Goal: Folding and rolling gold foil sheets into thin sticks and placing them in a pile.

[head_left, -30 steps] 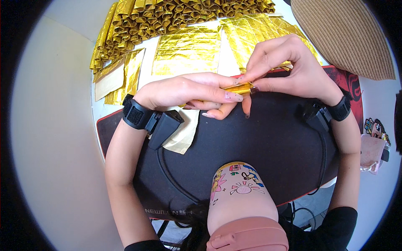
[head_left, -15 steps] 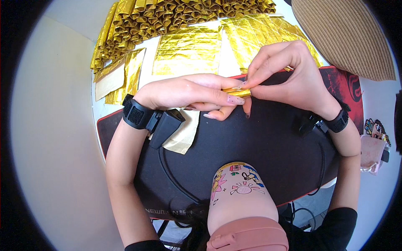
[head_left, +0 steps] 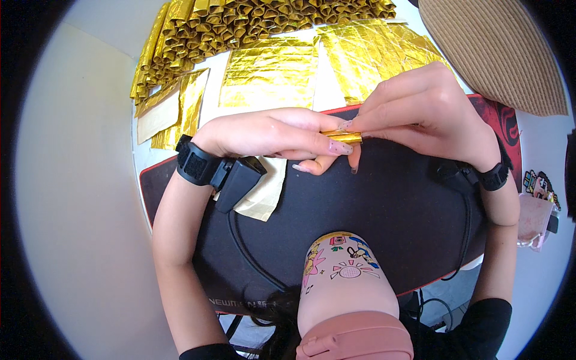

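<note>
A small roll of gold foil paper (head_left: 347, 137) lies between my two hands, above the far part of a dark desk mat (head_left: 354, 204). My left hand (head_left: 288, 138) is closed round its length, the thumb along the near side and some fingers curled beneath. At the roll's right end, my right hand (head_left: 414, 111) pinches with fingertips and thumb pressed together. The left hand covers most of the roll. Under my left wrist a pale paper sheet (head_left: 264, 195) with a creased edge rests on the mat.
Gold rolled tubes (head_left: 252, 27) are stacked at the far left. Flat gold foil sheets (head_left: 270, 72) lie in front of them, with folded pieces (head_left: 186, 108) farther left. A pink-lidded tumbler (head_left: 342, 282) stands near me. A ribbed brown object (head_left: 492, 54) sits far right.
My right hand has turned over the roll's end, and its raised fingers have come down together. The roll looks more closed. My left hand has barely moved.
</note>
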The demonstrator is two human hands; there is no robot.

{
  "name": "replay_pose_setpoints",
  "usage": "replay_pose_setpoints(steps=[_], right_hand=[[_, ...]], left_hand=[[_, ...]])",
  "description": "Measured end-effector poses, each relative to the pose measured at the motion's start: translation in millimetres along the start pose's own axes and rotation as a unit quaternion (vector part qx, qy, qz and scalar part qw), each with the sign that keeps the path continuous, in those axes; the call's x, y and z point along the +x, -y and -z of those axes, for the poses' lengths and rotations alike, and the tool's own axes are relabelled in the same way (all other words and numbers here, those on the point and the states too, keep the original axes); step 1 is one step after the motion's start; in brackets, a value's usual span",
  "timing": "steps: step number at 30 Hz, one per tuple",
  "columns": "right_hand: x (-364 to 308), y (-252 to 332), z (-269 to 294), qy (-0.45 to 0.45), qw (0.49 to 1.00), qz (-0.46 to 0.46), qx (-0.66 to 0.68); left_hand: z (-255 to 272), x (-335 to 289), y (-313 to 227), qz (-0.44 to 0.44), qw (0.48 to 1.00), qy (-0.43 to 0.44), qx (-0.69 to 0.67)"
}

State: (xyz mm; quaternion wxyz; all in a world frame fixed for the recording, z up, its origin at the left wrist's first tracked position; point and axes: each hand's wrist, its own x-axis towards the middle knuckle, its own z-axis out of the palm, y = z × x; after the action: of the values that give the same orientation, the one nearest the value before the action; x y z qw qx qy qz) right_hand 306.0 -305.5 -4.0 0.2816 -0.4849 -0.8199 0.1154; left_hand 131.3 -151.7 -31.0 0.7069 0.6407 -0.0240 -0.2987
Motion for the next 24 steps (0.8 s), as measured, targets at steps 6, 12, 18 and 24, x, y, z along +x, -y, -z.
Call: replay_pose_setpoints(steps=[6,12,18,24], right_hand=[[-1,5,-9,-0.064,0.997,0.000,-0.037],[-2,-3,-13,-0.095,0.994,-0.040,0.031],[-7,-23,-7,-0.097,0.989,-0.076,0.085],[-12,-33,-12,-0.152,0.941,-0.212,0.214]], left_hand=[[-2,2,0,-0.014,1.000,-0.004,-0.019],[-1,4,8,-0.027,0.999,-0.010,-0.036],[-1,-4,2,-0.051,0.988,-0.139,-0.045],[6,-3,16,-0.149,0.917,-0.371,0.008]])
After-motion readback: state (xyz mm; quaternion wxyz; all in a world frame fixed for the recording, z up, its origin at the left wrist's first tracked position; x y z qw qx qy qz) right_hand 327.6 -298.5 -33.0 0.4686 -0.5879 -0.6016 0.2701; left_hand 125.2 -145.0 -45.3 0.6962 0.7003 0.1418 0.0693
